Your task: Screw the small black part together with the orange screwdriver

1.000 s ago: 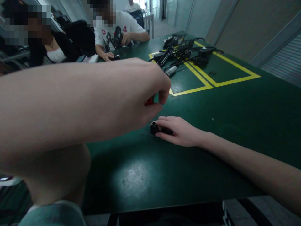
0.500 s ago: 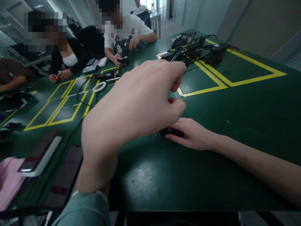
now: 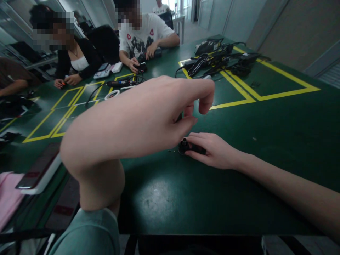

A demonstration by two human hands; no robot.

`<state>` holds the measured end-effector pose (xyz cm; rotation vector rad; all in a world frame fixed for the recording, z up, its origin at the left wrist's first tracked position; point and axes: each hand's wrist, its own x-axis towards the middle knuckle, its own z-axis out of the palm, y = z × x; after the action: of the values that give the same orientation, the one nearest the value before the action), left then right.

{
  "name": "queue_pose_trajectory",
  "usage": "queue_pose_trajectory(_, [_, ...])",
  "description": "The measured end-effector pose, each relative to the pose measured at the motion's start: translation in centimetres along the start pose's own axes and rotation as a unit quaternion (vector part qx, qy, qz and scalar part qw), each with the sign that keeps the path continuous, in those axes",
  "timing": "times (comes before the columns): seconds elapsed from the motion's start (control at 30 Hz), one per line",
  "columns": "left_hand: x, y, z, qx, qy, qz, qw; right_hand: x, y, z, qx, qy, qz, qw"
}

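My left hand is raised close to the camera, palm down and wrist sharply bent. Its index finger curls downward, apart from the thumb, and no object shows between their tips. A dark sliver shows in the gap behind the thumb; I cannot tell what it is. Below, my right hand is closed around a small black object on the green table. A short round tube with an open top stands up at that object's left end. My left hand is just above it.
Tiny bits lie left of the black object. Black cables and adapters are heaped at the back right among yellow tape lines. Phones and pink cloth lie at the left. Two people sit opposite with small devices.
My left hand has shifted slightly left and its thumb has drawn back, uncovering the tube end of the black object. My right hand keeps its hold in nearly the same place.
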<state>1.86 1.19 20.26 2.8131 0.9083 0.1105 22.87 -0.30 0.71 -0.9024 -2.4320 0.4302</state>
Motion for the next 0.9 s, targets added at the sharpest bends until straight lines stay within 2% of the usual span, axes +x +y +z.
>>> queue_pose_trajectory(0.13, [0.12,0.15,-0.05,-0.011,-0.013,-0.016,1.0,-0.11,0.02,-0.02,0.001,-0.001,-0.001,1.0])
queue_pose_trajectory(0.33, [-0.4,-0.29,-0.37,-0.028,-0.031,0.001,0.999,-0.09,-0.04,-0.16,0.0,-0.003,0.0,1.0])
queue_pose_trajectory(0.57, [0.29,-0.01,-0.23,-0.041,-0.023,-0.023,0.999,-0.08,-0.17,-0.18,0.004,-0.002,0.015,1.0])
queue_pose_trajectory(0.77, [-0.17,-0.5,-0.15,-0.042,-0.032,0.022,0.998,-0.11,-0.06,-0.1,0.008,0.001,0.007,1.0])
queue_pose_trajectory(0.9, [-0.1,-0.42,-0.23,-0.05,-0.029,0.022,0.998,-0.13,-0.02,-0.02,0.009,0.009,0.005,1.0])
